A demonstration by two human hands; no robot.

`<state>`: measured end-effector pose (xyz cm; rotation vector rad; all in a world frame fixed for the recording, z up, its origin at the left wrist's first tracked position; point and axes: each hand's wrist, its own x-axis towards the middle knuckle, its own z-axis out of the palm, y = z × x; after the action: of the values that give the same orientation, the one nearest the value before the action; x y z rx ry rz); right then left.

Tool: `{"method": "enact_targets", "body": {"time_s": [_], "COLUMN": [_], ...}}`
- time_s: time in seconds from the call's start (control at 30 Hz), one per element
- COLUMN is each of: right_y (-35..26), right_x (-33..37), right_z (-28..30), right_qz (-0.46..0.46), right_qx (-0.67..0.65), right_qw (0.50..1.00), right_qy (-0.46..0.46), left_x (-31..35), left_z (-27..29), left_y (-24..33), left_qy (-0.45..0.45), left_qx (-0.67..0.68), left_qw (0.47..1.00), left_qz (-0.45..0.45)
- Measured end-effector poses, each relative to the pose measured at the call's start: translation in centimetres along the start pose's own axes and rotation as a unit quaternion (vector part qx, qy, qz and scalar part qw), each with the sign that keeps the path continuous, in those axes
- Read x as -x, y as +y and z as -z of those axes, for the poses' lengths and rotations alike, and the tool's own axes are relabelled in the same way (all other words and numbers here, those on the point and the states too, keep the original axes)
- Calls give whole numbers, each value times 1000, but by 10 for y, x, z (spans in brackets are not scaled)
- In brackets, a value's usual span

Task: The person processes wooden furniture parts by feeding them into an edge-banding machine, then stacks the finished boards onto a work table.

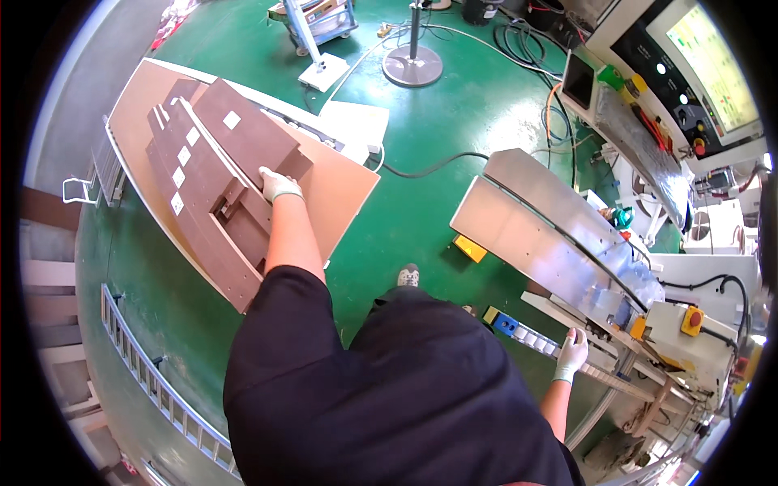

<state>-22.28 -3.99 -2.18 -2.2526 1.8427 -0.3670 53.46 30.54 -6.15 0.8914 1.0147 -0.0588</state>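
Observation:
My left hand (279, 185), in a white glove, reaches over a pile of brown boards (212, 174). Its fingers are closed on the near end of one brown board (243, 134), partly hidden beneath the palm. Small white labels dot the boards, and one board near my forearm has a rectangular cut-out (230, 204). Under the pile lies a large tan sheet (334, 202). On the other side my right hand (572, 353), also gloved, hovers beside the machine's lower rail (539, 340), its fingers loosely bent and apart with nothing visible in them.
A metal-topped machine table (535, 223) stands at right, with a red stop button on a yellow box (693, 321). Beyond it is a lit control screen (713, 69). A round stand base (412, 65) and cables (429, 172) lie on the green floor. A ladder-like rail (162, 389) runs lower left.

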Motion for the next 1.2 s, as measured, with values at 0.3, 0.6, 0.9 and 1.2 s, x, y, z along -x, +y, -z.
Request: {"method": "enact_targets", "body": {"time_s": [0.3, 0.6, 0.9, 1.2], "right_y": [-72, -372, -366, -169], "right_x": [-18, 28, 37, 21], "right_z": [-19, -34, -76, 49], "right_qz": [-246, 146, -36, -209], "right_qx": [-485, -445, -658, -663], "right_qw": [835, 787, 546, 628], "right_qy": [-84, -401, -517, -349], "left_x": [-1, 194, 251, 190], "left_z": [42, 129, 162, 51], "left_y": [-72, -136, -134, -99], "left_qy": [-181, -495, -494, -520], "left_qx": [103, -151, -152, -145], "left_qw": [976, 825, 808, 817], "left_qz": [68, 226, 285, 201]}}
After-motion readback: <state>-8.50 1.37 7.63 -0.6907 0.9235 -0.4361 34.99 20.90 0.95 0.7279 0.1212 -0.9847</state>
